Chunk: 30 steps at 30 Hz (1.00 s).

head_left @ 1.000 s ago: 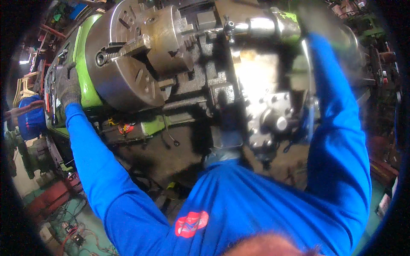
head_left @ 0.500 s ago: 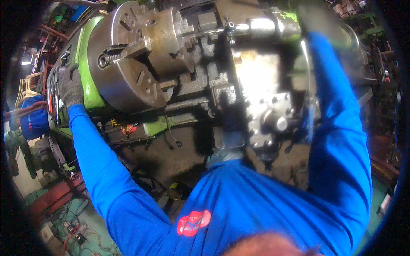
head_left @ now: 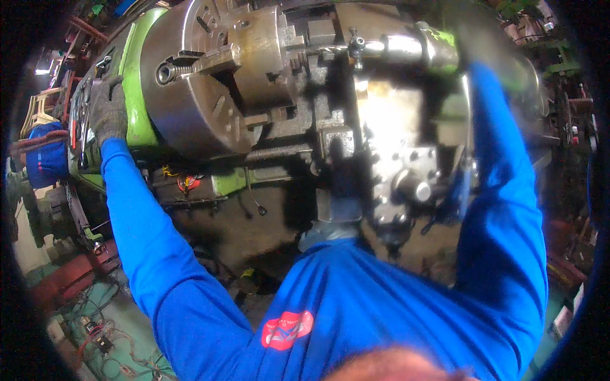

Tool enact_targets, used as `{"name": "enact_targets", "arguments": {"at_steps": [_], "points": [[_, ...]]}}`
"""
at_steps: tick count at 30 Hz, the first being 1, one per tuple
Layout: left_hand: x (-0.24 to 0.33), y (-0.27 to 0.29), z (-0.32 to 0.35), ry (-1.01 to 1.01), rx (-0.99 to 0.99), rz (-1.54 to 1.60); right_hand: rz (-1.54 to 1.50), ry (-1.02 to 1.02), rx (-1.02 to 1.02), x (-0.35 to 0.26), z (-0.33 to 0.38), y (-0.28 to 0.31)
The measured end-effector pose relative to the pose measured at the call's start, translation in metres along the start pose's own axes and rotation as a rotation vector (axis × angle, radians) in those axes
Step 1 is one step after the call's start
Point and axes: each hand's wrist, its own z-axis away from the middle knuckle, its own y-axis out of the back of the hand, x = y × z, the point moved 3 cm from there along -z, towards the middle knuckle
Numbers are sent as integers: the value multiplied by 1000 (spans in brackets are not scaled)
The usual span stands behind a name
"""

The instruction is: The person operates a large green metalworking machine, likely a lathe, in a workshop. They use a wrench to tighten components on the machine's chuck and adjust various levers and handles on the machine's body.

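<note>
A large lathe chuck (head_left: 190, 82) with a workpiece (head_left: 257, 57) clamped in its jaws fills the upper left. Left of it, my left hand (head_left: 109, 113), in a dark glove, rests on the green headstock (head_left: 136, 105), fingers laid out flat beside some hand tools (head_left: 79, 120). At the upper right my right hand (head_left: 480, 38) is smeared by motion close to the tailstock (head_left: 441, 47); its fingers cannot be made out. A shiny spindle with a drill bit (head_left: 330, 49) points from the tailstock toward the workpiece.
The carriage and its bolted toolpost (head_left: 406, 181) stand right in front of me. A lead screw (head_left: 276, 152) and a lever (head_left: 259, 203) lie below the chuck. Cables (head_left: 101, 336) trail over the green floor at lower left, near a red beam (head_left: 70, 279).
The whole view has shifted slightly, with the machine appearing a little to the right. My left hand stays on the headstock; my right hand remains blurred near the tailstock.
</note>
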Motion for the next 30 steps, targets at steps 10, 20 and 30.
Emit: {"name": "enact_targets", "arguments": {"at_steps": [10,20,30], "points": [[-4,-7,-2,-56,21,-23,70,47,7,0,-4,-3],[6,-13,-7,-33,26,69,121,47,-7,22,-18,-17],[4,-3,-1,21,9,3,43,14,-8,-2,2,3]]}}
